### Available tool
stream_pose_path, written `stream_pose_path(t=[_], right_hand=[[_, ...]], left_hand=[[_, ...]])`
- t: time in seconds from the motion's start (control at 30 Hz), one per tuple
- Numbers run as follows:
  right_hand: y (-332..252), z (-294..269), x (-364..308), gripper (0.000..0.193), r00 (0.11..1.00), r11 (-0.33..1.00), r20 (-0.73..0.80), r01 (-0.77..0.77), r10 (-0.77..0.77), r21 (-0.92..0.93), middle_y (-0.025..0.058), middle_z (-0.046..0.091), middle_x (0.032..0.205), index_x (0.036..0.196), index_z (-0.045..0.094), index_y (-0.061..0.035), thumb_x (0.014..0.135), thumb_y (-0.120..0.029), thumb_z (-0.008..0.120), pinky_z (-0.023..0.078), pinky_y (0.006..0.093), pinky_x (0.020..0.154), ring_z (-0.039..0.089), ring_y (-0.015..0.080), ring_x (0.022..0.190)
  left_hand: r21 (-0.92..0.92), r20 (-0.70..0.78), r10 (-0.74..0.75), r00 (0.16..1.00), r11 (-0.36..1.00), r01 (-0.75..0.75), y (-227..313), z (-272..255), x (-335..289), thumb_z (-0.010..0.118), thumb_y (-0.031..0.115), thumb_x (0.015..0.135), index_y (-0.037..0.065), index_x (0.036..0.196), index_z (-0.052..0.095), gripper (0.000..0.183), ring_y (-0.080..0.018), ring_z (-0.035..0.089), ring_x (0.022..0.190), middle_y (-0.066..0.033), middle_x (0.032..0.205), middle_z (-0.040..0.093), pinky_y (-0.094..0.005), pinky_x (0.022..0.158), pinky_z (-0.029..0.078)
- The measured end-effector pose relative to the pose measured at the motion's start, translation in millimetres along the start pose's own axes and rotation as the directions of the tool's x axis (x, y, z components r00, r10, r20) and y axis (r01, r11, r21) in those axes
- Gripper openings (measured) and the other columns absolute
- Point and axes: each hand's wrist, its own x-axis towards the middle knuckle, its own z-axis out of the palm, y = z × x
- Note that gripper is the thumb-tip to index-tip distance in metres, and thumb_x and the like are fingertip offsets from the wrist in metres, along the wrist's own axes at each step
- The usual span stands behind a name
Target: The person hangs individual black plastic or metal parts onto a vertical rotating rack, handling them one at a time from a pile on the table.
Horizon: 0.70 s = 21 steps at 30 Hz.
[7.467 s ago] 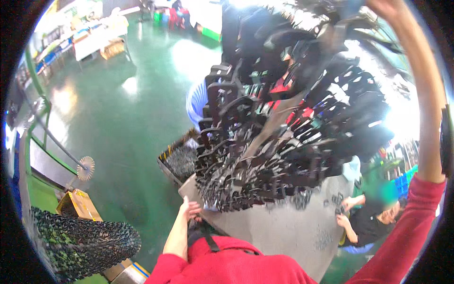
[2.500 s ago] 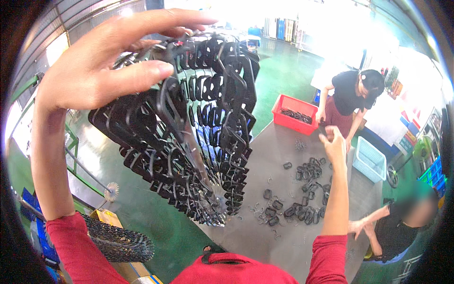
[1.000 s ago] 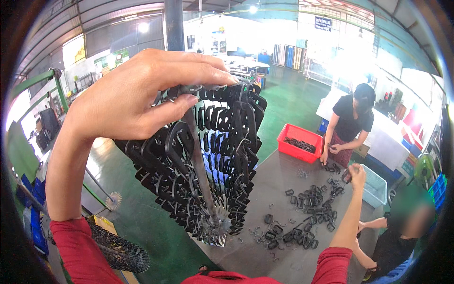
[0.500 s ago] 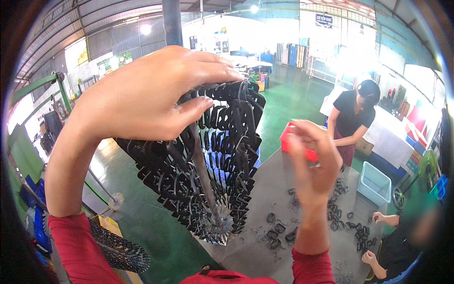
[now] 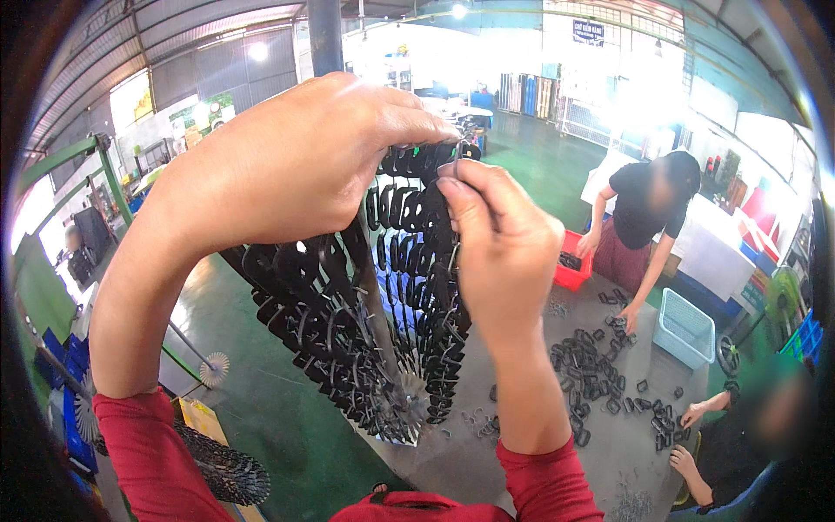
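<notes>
A tall rack of black ring-shaped parts (image 5: 300, 278) hangs before me, row upon row around a grey central rod (image 5: 367, 270). My left hand (image 5: 304, 165) arches over its top, fingers closed along the upper right edge; its thumb is hidden behind the hand. My right hand (image 5: 504, 235) pinches a small grey metal hook (image 5: 458, 158) between thumb and fingers at that same edge, beside my left fingertips. The hook's lower end is hidden by the right hand. A spiky metal disc (image 5: 409, 404) sits low on the rod.
A grey table (image 5: 461, 470) to the right bears scattered black rings (image 5: 583, 365) and loose metal hooks (image 5: 631, 505). One person (image 5: 648, 200) reaches to a red bin (image 5: 574, 261); another's hands (image 5: 687, 461) handle rings. A pale blue basket (image 5: 683, 326) stands nearby. Another loaded rack (image 5: 226, 470) lies lower left.
My right hand has moved left and up from over the table to the rack's upper edge, pinching a hook. My left thumb has gone from sight. The far person now reaches toward the rings.
</notes>
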Motion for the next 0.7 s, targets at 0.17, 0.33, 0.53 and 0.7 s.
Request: stream_pose_path(t=[0.17, 0.33, 0.53, 0.7], right_hand=[[-4, -24, 14, 0.011, 0.886, 0.706, 0.355, -0.455, 0.298, 0.542, 0.001, 0.062, 0.075, 0.091, 0.066, 0.0005, 0.085, -0.008, 0.062, 0.046, 0.0206, 0.058, 0.055, 0.0054, 0.065], [6, -49, 13, 0.013, 0.787, 0.586, 0.529, -0.602, 0.319, 0.542, 0.0033, 0.061, 0.072, 0.091, 0.066, 0.0022, 0.085, -0.009, 0.062, 0.047, 0.0199, 0.059, 0.056, 0.007, 0.064], [82, -117, 12, 0.016, 0.844, 0.767, 0.242, -0.536, 0.479, 0.352, 0.0006, 0.055, 0.071, 0.095, 0.064, 0.0017, 0.087, -0.011, 0.059, 0.041, 0.019, 0.052, 0.048, 0.006, 0.059], [187, -219, -9, 0.016, 0.783, 0.781, -0.087, -0.622, 0.616, -0.055, -0.0026, 0.052, 0.068, 0.094, 0.063, -0.0016, 0.088, -0.016, 0.059, 0.036, 0.0194, 0.05, 0.045, 0.0055, 0.056]], left_hand=[[0.044, -0.01, 0.027, 1.0, 0.999, -0.027, -1, -4, -3, 0.047, -0.01, 0.073, 0.006, 0.112, 0.059, 0.043, -0.0338, 0.055, 0.104, -0.0157, 0.111, 0.06, -0.0388, 0.088, 0.046], [0.02, -0.016, 0.027, 1.0, 0.999, -0.027, -2, -6, -3, 0.048, -0.01, 0.072, 0.005, 0.113, 0.058, 0.045, -0.0347, 0.055, 0.105, -0.0164, 0.112, 0.059, -0.0394, 0.089, 0.045], [0.028, 0.02, 0.061, 0.998, 0.998, -0.062, -11, -7, -7, 0.048, -0.012, 0.07, 0.005, 0.115, 0.056, 0.049, -0.035, 0.054, 0.108, -0.0161, 0.116, 0.058, -0.0386, 0.091, 0.045], [-0.085, 0.015, 0.057, 0.998, 0.995, -0.056, -12, -13, -14, 0.048, -0.012, 0.069, 0.006, 0.117, 0.056, 0.051, -0.0343, 0.053, 0.11, -0.0152, 0.117, 0.057, -0.0384, 0.092, 0.044]])
